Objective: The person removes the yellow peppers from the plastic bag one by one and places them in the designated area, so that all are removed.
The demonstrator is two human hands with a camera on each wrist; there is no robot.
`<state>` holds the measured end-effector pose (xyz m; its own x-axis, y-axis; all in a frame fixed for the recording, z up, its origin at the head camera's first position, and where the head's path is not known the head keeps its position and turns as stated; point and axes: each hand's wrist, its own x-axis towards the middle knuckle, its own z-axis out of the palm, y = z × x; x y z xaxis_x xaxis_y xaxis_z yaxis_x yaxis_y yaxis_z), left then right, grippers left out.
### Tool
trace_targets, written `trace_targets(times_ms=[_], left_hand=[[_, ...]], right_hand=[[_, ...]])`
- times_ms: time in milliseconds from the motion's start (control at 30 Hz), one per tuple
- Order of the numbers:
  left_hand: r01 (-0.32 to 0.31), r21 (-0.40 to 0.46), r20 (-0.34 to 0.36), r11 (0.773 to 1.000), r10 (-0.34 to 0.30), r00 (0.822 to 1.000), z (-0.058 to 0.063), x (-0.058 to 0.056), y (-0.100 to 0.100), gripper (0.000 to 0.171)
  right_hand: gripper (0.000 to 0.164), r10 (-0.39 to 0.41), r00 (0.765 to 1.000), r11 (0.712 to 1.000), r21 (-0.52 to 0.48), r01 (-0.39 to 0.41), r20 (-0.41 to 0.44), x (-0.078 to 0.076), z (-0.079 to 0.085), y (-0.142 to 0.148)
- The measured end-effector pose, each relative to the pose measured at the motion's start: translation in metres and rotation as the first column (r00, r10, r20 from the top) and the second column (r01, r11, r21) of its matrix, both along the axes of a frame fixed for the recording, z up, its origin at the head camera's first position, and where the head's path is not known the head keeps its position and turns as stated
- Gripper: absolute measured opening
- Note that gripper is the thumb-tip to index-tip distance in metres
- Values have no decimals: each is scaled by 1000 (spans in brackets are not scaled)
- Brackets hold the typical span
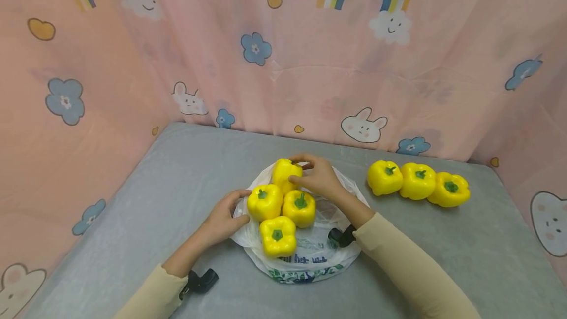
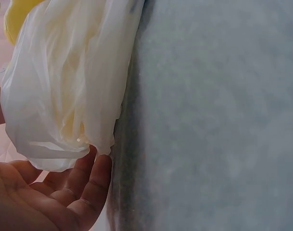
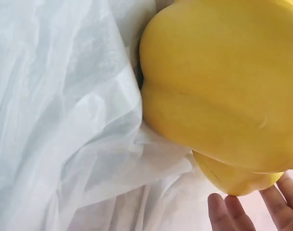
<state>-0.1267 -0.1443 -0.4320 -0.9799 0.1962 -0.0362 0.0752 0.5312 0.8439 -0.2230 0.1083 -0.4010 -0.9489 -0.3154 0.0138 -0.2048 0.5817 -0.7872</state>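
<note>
A white plastic bag (image 1: pixel 310 235) with green and blue print lies spread on the table. Four-lobed yellow bell peppers sit on it: a front one (image 1: pixel 277 237), a left one (image 1: pixel 265 202), one on the right (image 1: pixel 299 208) and a tilted one at the back (image 1: pixel 283 174). My right hand (image 1: pixel 316 176) holds the back pepper, thumb on its side and fingers over its top. At the bag's left edge, my left hand (image 1: pixel 227 215) grips the plastic between thumb and fingers. The left wrist view shows the fingertips (image 2: pixel 104 163) right at the bag's folded rim.
A row of yellow bell peppers (image 1: pixel 417 181) stands at the back right of the grey table (image 1: pixel 186 161). Pink curtains (image 1: pixel 301 87) printed with rainbows, rabbits and flowers enclose the table's back and sides. Black wrist mounts (image 1: pixel 201 281) project from both sleeves.
</note>
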Motion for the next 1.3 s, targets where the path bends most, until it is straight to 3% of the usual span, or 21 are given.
trace_targets(times_ms=[300, 567, 800, 1033, 1300], left_hand=[[3, -9, -5, 1000, -3, 1000, -1, -1, -1, 52], [5, -11, -13, 1000, -5, 1000, -3, 0, -2, 51], [4, -16, -8, 1000, -4, 1000, -2, -1, -2, 51], [0, -22, -6, 1000, 0, 1000, -1, 1, -1, 52], [-11, -11, 3, 1000, 11, 1000, 0, 3, -1, 52]], right_hand=[[48, -8, 996, 1000, -17, 7, -87, 9, 14, 12], [47, -9, 978, 998, -56, -3, -209, 20, 21, 30], [49, -62, 968, 997, -52, 51, -245, 31, 31, 50], [49, -115, 913, 993, -19, 116, -393, 45, 38, 73], [48, -179, 858, 978, 6, 207, -481, 69, 44, 102]])
